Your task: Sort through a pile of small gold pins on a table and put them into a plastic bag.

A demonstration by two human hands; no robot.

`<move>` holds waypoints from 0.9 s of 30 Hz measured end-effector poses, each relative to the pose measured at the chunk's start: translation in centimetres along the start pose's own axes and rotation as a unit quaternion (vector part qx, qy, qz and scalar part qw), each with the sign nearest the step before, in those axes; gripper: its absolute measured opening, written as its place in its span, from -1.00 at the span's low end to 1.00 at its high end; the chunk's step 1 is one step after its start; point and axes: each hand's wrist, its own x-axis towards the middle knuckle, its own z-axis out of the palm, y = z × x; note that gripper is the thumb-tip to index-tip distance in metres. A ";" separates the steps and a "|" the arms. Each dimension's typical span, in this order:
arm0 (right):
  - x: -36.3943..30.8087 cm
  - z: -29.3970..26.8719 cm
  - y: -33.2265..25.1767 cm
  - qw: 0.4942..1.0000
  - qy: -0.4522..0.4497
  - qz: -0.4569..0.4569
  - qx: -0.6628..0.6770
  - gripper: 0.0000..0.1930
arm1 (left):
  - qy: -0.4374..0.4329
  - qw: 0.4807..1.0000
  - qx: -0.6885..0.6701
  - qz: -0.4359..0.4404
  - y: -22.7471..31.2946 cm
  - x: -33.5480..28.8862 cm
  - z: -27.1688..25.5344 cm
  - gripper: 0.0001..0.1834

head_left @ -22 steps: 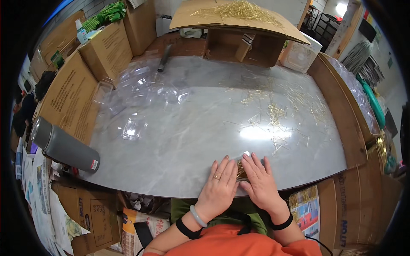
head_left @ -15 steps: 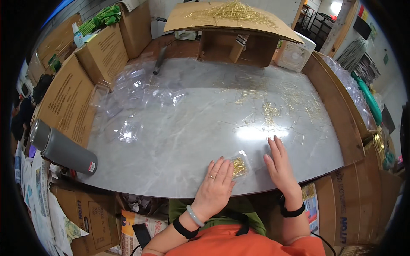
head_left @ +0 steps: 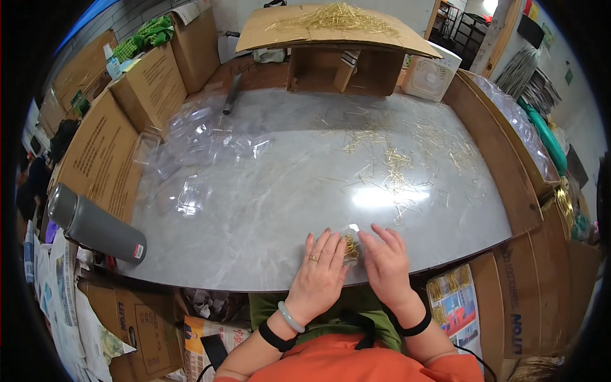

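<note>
A small clear plastic box (head_left: 352, 256) filled with thin gold-coloured metal pins (head_left: 349, 247) lies near the table's front edge. My left hand (head_left: 320, 262) rests flat along the box's left side, its fingers stretched out and covering part of it. On the other side, my right hand (head_left: 386, 262) is open, its thumb and fingertips by the box's right edge. Whether the right fingertips touch the box is hard to make out. More loose gold pins (head_left: 399, 167) lie scattered beyond my right hand.
Clear plastic boxes (head_left: 191, 137) lie heaped at the far left, with one box (head_left: 191, 194) nearer. A grey bottle (head_left: 98, 226) stands at the left edge. At the back, a cardboard box (head_left: 347, 70) bears a pin pile (head_left: 334, 18), beside a white fan (head_left: 431, 75). Cardboard walls flank the table.
My right hand has come left and nearer to me, from beside the scattered pins to the box. Several pins have moved toward me. The left hand remains at the box.
</note>
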 end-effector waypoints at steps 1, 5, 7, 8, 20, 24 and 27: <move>0.1 0.0 -0.3 0.999 -0.008 -0.035 -0.029 -0.65 | -0.001 1.000 -0.002 0.001 0.0 0.0 0.0 -0.45; -0.8 0.8 0.1 0.989 0.023 0.104 0.099 -0.62 | 0.002 1.000 -0.012 0.012 0.1 0.1 0.0 -0.43; -0.7 0.8 0.7 0.947 0.004 0.246 0.207 -0.64 | 0.002 1.000 -0.008 0.013 0.1 0.2 0.0 -0.42; -0.6 0.8 0.8 0.925 0.018 0.281 0.257 -0.67 | 0.002 1.000 -0.006 0.014 0.2 0.1 0.1 -0.42; -1.3 1.2 1.2 0.842 0.055 0.352 0.406 -0.79 | -0.002 1.000 0.010 0.018 0.0 0.0 0.3 -0.42; -1.5 2.0 1.0 0.839 0.077 0.347 0.412 -0.81 | -0.002 1.000 0.011 0.014 0.0 0.0 0.2 -0.41; -1.0 2.0 0.4 0.826 0.110 0.360 0.420 -0.84 | 0.001 1.000 0.004 0.014 0.0 0.0 0.2 -0.40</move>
